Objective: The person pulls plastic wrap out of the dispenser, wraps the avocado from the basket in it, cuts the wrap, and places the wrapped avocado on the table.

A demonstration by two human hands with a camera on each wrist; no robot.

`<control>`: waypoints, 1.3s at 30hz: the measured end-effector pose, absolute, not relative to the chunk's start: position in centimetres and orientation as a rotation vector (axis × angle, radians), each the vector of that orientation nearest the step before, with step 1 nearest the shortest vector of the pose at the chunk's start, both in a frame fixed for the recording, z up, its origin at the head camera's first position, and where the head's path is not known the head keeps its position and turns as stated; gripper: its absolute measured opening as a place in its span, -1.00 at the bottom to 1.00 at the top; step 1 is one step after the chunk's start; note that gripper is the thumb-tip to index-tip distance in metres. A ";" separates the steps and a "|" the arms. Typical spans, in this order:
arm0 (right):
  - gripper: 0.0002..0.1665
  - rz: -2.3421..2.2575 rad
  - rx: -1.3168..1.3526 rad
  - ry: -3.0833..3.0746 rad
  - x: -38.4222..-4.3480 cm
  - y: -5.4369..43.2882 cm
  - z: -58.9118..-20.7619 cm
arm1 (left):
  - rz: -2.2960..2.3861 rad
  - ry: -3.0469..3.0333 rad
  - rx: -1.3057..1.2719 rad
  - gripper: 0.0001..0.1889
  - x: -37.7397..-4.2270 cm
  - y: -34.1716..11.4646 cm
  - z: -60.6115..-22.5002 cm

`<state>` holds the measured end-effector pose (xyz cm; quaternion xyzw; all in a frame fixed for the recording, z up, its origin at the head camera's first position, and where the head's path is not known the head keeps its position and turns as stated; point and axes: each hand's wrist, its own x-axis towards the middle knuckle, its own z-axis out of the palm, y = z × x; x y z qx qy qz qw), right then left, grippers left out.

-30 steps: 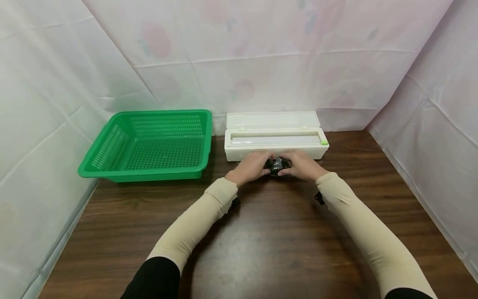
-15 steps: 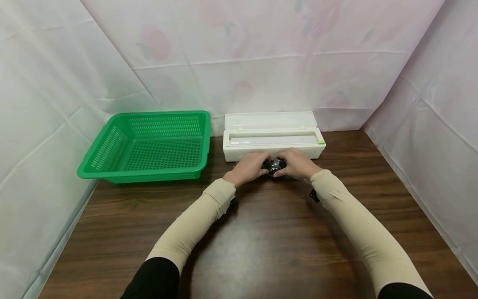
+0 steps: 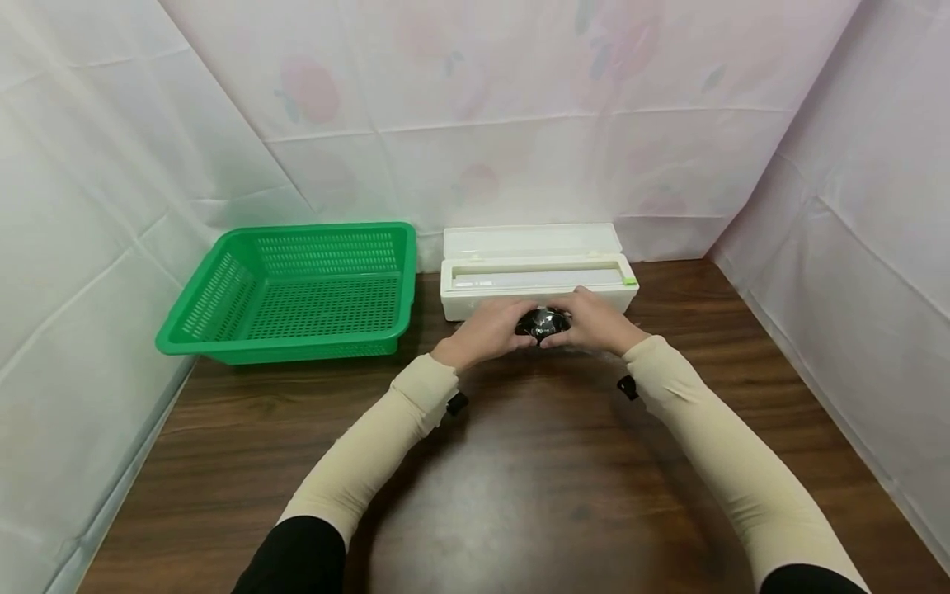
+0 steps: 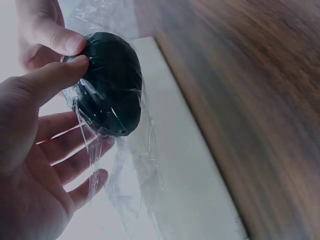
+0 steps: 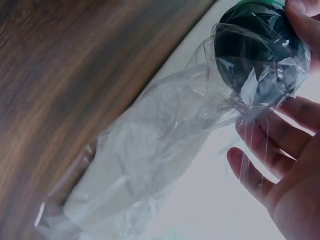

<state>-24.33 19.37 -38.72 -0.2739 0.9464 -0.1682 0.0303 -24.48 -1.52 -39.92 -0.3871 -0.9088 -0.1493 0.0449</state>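
Between both hands, in front of the white box, is a dark green rounded object (image 3: 543, 320) with a smooth skin and clear cling film (image 5: 135, 155) around it. My left hand (image 3: 486, 332) holds its left side, thumb on the near face and fingers spread behind and below. From the other side my right hand (image 3: 594, 324) grips it, its thumb close to the left thumb in the left wrist view. Loose film trails off both sides, over the fingers and across the box in the wrist views. What kind of object it is cannot be told.
Behind the hands stands a white cling film dispenser (image 3: 467, 305) with its lid up, a roll inside and a small green slider at the right. A green perforated basket (image 3: 285, 346) sits at the left on the brown wooden table (image 3: 519, 495). White patterned cloth surrounds the table.
Both hands keep hold of the wrapped object and shift slightly. The object's visible face looks smoother and more exposed than before. The head view has drifted a little, while basket and dispenser stay put.
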 end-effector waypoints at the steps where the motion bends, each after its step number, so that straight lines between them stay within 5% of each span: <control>1: -0.26 -0.512 -0.852 2.920 -24.1 19.3 -38.5 | -0.459 -2.778 -1.182 -0.46 -24.3 -1.7 -39.7; 18: -0.25 -0.430 -1.063 3.037 -19.8 18.5 -36.0 | -0.450 -2.755 -1.229 -0.43 -21.0 -2.7 -36.9; 39: -0.29 -0.506 -0.969 3.070 -18.2 18.0 -37.2 | -0.364 -2.793 -1.183 -0.42 -19.4 -2.7 -36.6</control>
